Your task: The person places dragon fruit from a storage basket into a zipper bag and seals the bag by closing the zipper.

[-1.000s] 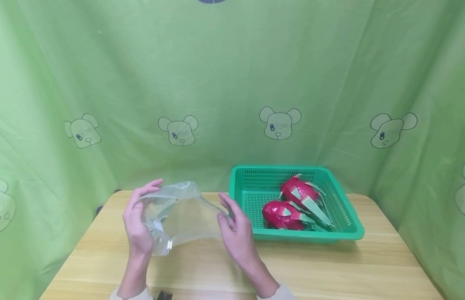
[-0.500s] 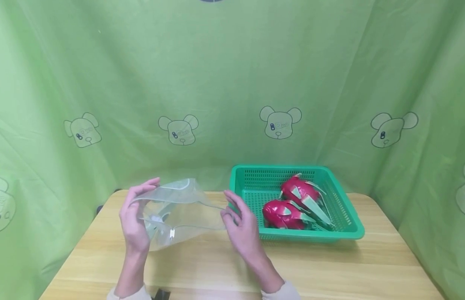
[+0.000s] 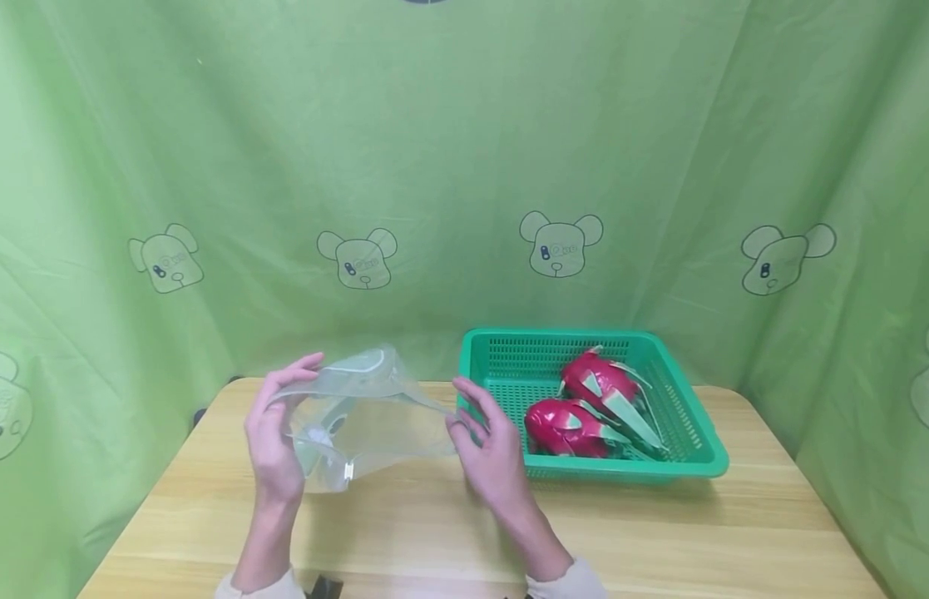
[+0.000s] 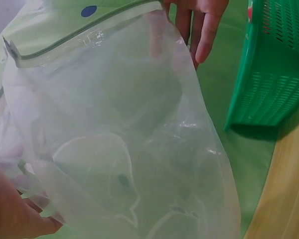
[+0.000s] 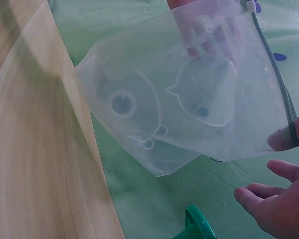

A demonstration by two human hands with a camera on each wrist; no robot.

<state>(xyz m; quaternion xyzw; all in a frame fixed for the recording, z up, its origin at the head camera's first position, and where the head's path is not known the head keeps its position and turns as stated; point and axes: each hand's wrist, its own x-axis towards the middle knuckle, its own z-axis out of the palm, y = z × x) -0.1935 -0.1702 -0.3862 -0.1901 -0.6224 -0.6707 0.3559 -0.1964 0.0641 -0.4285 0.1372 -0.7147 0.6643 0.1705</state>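
Observation:
A clear zip-top plastic bag (image 3: 367, 412) hangs between both hands above the wooden table (image 3: 659, 532). My left hand (image 3: 273, 441) grips its left side, fingers curled over the mouth's rim. On the opposite edge, my right hand (image 3: 488, 445) pinches the bag near the zip strip. The left wrist view is filled by the bag (image 4: 124, 134), with the left hand (image 4: 10, 211) at bottom left. In the right wrist view the right hand (image 5: 284, 194) holds the bag (image 5: 189, 94) by its green zip edge. The bag looks empty.
A green plastic basket (image 3: 696, 433) stands right of the hands, holding two pink dragon fruits (image 3: 606, 384) (image 3: 565, 428). Its wall (image 4: 274, 74) shows close to the bag. A green printed curtain (image 3: 434, 166) surrounds the table. A small dark object (image 3: 325, 589) lies at the front edge.
Both hands have shifted slightly, the right one a little toward the basket. The bag's mouth has risen and spread wider between them. The basket and fruits have not moved.

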